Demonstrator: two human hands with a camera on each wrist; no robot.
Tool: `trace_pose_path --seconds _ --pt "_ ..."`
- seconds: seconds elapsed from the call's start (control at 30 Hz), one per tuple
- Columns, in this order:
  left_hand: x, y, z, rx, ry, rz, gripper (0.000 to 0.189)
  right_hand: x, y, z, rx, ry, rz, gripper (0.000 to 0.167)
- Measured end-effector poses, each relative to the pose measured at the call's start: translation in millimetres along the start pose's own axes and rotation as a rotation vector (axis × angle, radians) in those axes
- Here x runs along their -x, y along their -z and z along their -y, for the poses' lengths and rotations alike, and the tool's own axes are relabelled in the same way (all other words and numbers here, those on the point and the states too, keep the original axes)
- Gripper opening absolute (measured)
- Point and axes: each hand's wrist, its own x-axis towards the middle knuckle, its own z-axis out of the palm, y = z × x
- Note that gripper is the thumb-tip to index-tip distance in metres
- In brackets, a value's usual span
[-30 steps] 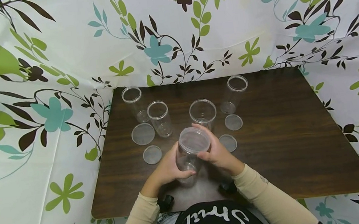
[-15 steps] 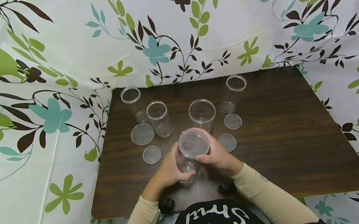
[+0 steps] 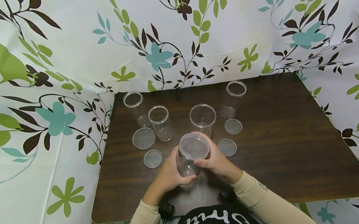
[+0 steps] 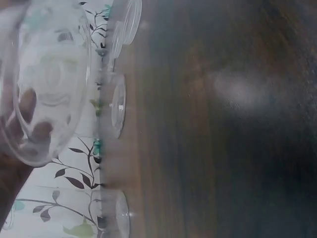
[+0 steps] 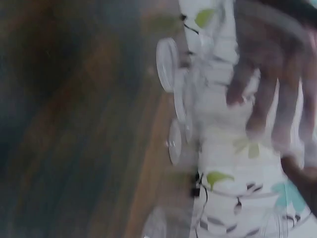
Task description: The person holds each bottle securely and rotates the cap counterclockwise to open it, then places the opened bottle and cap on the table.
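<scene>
In the head view a clear plastic jar [image 3: 186, 166] is held up above the table's near middle, with a translucent lid [image 3: 194, 146] on its top. My left hand [image 3: 170, 172] grips the jar's side, thumb across the front. The right hand [image 3: 218, 162] curls round the lid's edge, thumb at the near rim and fingertips at the far side. Through the clear wall in the left wrist view, the jar's [image 4: 54, 84] rounded end shows close up. Blurred fingers [image 5: 285, 109] of the right hand show in the right wrist view.
Several uncapped clear jars stand behind, including a wide jar [image 3: 202, 117] and a slimmer jar [image 3: 161, 123]. Loose lids lie flat on both sides, such as a large lid [image 3: 144, 138] at left and a small lid [image 3: 227, 147] at right. The brown table [image 3: 294, 143] extends rightward.
The jar tips slightly, its base drawing up toward the lid. My right hand shifts a little round the lid's edge. The left hand keeps its grip, and the head view tilts slightly up.
</scene>
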Motion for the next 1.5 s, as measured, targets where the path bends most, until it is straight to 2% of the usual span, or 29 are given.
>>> trace_pose_path --seconds 0.17,0.27,0.47,0.6,0.8,1.07,1.27,1.4,1.5 --pt "0.1 6.3 0.3 0.154 -0.026 0.159 0.102 -3.0 17 -1 -0.045 0.073 0.200 0.106" --pt "-0.7 10.0 -0.7 0.192 -0.025 0.223 0.103 -4.3 22 -1 -0.092 0.078 0.285 0.106" --pt "-1.7 16.2 -0.5 0.259 0.000 0.325 0.102 -3.8 26 -5 -0.133 0.073 0.339 0.106" --pt "-1.8 17.4 0.4 0.291 0.008 0.351 0.101 -3.0 26 -8 -0.142 0.062 0.337 0.102" --pt "-0.8 15.7 -0.5 0.232 0.030 0.299 0.101 -3.7 24 -8 -0.107 0.059 0.307 0.094" --pt "-1.3 10.6 -0.4 0.147 -0.002 0.190 0.097 -4.4 20 -5 -0.018 0.090 0.251 0.095" --pt "-0.6 4.1 1.3 0.086 -0.017 0.103 0.101 2.2 10 -8 0.022 0.097 0.125 0.093" --pt "-0.5 -0.8 1.5 -0.037 0.009 0.017 0.103 6.8 0 -11 0.010 0.064 0.006 0.096" --pt "-1.1 -6.7 -0.3 -0.168 0.008 -0.083 0.100 7.5 -7 -13 0.011 0.050 -0.089 0.096"
